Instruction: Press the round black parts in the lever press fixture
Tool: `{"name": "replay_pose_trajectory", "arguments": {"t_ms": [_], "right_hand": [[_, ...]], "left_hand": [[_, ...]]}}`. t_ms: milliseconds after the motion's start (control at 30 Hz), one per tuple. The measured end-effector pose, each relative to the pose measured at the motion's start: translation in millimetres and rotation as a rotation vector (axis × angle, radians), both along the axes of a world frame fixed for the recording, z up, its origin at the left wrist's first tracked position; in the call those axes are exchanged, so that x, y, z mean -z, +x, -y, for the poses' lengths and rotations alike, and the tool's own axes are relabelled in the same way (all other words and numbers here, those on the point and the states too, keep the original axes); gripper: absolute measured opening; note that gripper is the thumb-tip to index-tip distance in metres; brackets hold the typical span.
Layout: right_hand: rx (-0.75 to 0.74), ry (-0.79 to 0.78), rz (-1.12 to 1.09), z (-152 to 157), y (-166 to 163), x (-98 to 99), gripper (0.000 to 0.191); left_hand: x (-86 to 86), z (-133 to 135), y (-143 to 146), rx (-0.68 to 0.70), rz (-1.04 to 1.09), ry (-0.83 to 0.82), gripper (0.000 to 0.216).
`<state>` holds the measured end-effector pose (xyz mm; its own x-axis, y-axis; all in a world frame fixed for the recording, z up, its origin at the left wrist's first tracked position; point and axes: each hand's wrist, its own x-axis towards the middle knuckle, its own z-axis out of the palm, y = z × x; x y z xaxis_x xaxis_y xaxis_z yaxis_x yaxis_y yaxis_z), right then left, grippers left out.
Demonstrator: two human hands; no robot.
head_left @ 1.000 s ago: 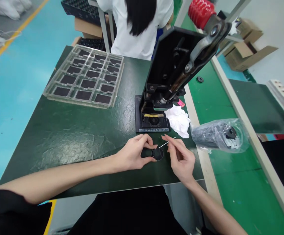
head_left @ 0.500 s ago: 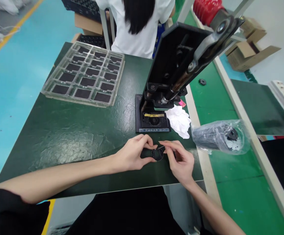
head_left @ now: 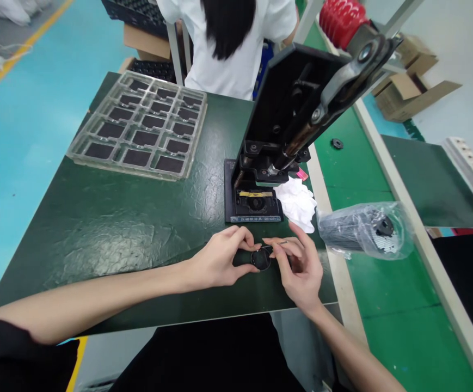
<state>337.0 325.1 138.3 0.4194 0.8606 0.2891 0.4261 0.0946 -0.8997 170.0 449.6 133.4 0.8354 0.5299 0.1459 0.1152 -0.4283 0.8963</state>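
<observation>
My left hand [head_left: 222, 256] pinches the side of a small round black part [head_left: 260, 259] between thumb and index finger, low over the front of the dark green table. Close against the part's right side, my right hand [head_left: 301, 265] has its thumb and a finger pressed together at the rim. A thin grey sliver-like piece [head_left: 283, 242] shows along its fingers; its exact kind is too small to tell. Just beyond the hands stands a black lever press [head_left: 277, 125], with a yellow strip [head_left: 256, 194] and a round recess in its base [head_left: 256, 219].
A clear compartment tray [head_left: 130, 173] with dark pads stands at the left. White crumpled tissue [head_left: 297, 204] lies beside the press. A plastic bag of thin grey rods [head_left: 362, 230] and a black disc [head_left: 336, 144] lie on the green surface rightward. Someone in a white shirt [head_left: 223, 73] sits beyond.
My right index finger has lifted away from the round part, and the thin piece now shows further back along the fingers. The left hand keeps its hold; the view has shifted slightly.
</observation>
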Motion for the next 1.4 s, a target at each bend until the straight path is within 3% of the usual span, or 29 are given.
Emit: {"name": "replay_pose_trajectory", "arguments": {"t_ms": [267,567,700,800,1167,1300,1400], "right_hand": [[-0.049,-0.034,-0.040,-1,0,-3.5,0.015],[-0.072,0.012,0.001,-1,1,0.4,0.024],[-0.123,0.060,0.190,-2,2,-3.8,0.028],[-0.138,0.084,0.312,-3,0,-6.7,0.024],[-0.138,0.090,0.351,-11,0,-4.0,0.019],[-0.086,0.038,0.152,-15,2,-0.5,0.019],[0.046,0.137,-0.075,-13,4,-6.0,0.016]], "left_hand": [[1.3,0,0,-0.004,0.003,0.022,0.044],[1.8,0,-1,-0.010,-0.005,0.021,0.041],[1.7,-1,-2,0.000,0.024,0.016,0.042],[1.9,-1,-2,0.000,0.034,0.047,0.042],[2.0,-7,1,-0.022,-0.017,0.092,0.045],[-1.0,-10,5,-0.029,-0.055,0.072,0.053],[-2.4,-10,8,-0.040,-0.072,0.072,0.057]]}}
